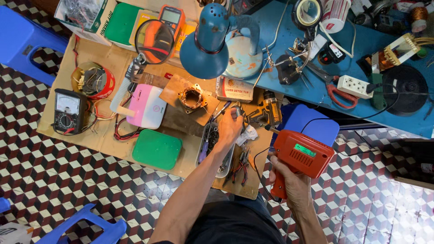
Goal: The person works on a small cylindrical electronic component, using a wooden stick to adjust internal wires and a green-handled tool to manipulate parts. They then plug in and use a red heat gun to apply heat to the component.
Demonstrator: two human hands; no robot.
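- left hand: grip closed around a small tool above the grey parts tray.
- right hand: grip clamped on the red soldering gun handle.

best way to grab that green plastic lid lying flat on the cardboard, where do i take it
Take the green lid by its near long edge, coming from the floor side. It lies flat on the cardboard, and the edges toward the parts tray and the pink box look more crowded. The left hand is nearest; the right hand holds the orange tool.
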